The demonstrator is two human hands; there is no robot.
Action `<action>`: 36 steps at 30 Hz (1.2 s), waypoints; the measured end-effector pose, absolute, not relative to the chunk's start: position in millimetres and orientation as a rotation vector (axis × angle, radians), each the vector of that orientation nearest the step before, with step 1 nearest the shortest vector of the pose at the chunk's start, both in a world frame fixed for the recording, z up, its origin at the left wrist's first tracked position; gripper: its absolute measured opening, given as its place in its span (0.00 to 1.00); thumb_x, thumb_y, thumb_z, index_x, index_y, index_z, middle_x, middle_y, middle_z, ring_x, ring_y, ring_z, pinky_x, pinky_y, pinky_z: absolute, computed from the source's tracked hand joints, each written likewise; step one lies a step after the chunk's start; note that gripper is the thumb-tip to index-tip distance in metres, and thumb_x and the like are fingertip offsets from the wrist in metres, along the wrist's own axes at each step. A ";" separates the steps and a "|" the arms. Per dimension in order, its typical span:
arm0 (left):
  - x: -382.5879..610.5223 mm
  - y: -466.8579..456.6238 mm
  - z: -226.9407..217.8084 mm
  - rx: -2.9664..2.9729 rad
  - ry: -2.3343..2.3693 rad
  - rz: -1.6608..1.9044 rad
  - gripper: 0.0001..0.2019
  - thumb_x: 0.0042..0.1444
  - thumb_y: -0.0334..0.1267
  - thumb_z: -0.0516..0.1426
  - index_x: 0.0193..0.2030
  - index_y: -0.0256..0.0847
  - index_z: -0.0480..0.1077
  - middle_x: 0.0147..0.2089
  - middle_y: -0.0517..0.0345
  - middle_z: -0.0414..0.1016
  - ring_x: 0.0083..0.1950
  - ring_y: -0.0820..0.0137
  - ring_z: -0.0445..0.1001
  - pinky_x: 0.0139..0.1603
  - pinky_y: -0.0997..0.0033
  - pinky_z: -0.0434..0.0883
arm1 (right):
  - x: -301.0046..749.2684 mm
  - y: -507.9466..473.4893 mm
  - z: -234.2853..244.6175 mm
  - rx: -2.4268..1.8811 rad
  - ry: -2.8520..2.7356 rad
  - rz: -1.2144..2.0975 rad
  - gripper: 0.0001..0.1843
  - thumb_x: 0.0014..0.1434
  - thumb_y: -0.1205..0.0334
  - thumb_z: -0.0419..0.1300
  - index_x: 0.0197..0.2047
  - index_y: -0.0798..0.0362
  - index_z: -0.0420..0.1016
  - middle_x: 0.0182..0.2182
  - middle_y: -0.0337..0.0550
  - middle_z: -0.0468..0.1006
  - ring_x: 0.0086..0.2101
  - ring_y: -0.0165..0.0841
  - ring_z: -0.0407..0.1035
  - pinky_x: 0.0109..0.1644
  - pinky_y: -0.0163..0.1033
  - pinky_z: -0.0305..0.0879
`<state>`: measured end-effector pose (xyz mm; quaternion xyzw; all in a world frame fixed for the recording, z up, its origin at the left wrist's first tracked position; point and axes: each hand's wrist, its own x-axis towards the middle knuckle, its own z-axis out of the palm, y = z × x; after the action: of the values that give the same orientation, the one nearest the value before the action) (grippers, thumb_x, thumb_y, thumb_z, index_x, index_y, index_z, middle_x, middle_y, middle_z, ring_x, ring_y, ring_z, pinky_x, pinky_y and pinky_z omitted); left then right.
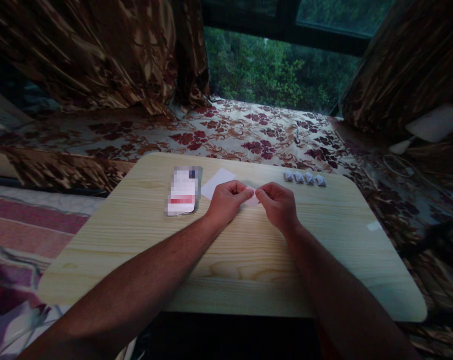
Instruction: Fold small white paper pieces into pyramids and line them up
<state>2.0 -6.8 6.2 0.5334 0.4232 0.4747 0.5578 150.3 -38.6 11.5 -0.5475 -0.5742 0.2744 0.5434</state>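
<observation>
Between my two hands is a small piece of white paper (253,201), held a little above the table. My left hand (228,201) pinches its left side between thumb and fingers. On the right side, my right hand (279,204) grips it in the same way, the thumbs close together. The fingers cover much of the paper, so its folds cannot be made out. Just behind my left hand lies a flat white sheet of paper (216,182). Several small folded paper pieces (299,177) stand in a row beyond my right hand.
A phone (183,191), its screen blurred out, lies left of the sheet on the light wooden table (136,240). A whitish strip (374,226) is near the right edge. Behind stand a flowered window seat (264,130), curtains (109,55) and a white lamp (436,123).
</observation>
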 end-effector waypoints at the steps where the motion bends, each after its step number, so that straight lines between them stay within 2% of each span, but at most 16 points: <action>1: 1.9 -6.7 6.7 1.262 1.002 1.102 0.14 0.44 0.45 0.68 0.25 0.37 0.72 0.24 0.61 0.72 0.26 0.75 0.66 0.29 0.74 0.62 | 150.4 -38.4 11.2 -1.303 -1.361 0.653 0.10 0.55 0.60 0.62 0.25 0.54 0.75 0.19 0.35 0.71 0.21 0.27 0.60 0.25 0.33 0.56; 6: 1.5 -8.3 9.0 1.301 0.967 1.026 0.15 0.45 0.48 0.67 0.26 0.38 0.72 0.23 0.63 0.69 0.23 0.77 0.61 0.24 0.75 0.57 | 151.1 -37.6 10.4 -1.312 -1.358 0.646 0.09 0.54 0.60 0.62 0.25 0.54 0.75 0.19 0.36 0.72 0.22 0.27 0.62 0.26 0.34 0.58; 13: 1.7 -9.3 8.8 1.452 0.987 0.984 0.14 0.43 0.45 0.68 0.29 0.37 0.72 0.25 0.62 0.71 0.25 0.76 0.63 0.25 0.75 0.58 | 152.5 -36.1 9.7 -1.314 -1.306 0.642 0.09 0.53 0.60 0.62 0.24 0.54 0.74 0.19 0.35 0.71 0.21 0.27 0.61 0.25 0.33 0.56; 20: 1.4 -8.2 9.1 1.424 1.010 0.986 0.11 0.45 0.43 0.66 0.27 0.37 0.72 0.23 0.64 0.69 0.22 0.78 0.59 0.23 0.75 0.55 | 153.6 -34.0 6.5 -1.283 -1.288 0.703 0.08 0.53 0.60 0.63 0.25 0.54 0.74 0.19 0.36 0.74 0.21 0.28 0.64 0.27 0.34 0.61; 32: 2.3 -4.0 1.4 1.380 0.976 1.032 0.15 0.47 0.48 0.65 0.29 0.37 0.72 0.26 0.61 0.72 0.25 0.76 0.65 0.26 0.75 0.60 | 154.9 -31.4 1.5 -1.283 -1.302 0.644 0.08 0.53 0.61 0.63 0.25 0.54 0.74 0.20 0.36 0.74 0.22 0.27 0.65 0.28 0.34 0.61; 36: 2.2 0.4 -2.6 1.398 1.033 1.058 0.14 0.50 0.47 0.63 0.29 0.36 0.71 0.25 0.61 0.72 0.25 0.76 0.65 0.27 0.75 0.61 | 144.5 -40.2 23.1 -1.168 -1.187 0.596 0.04 0.52 0.63 0.66 0.29 0.53 0.75 0.24 0.37 0.76 0.26 0.28 0.67 0.31 0.35 0.64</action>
<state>2.2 0.4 -2.6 0.5846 0.4320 0.4421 0.5255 144.5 -40.2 23.1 -0.5108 -0.5190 0.2607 0.6339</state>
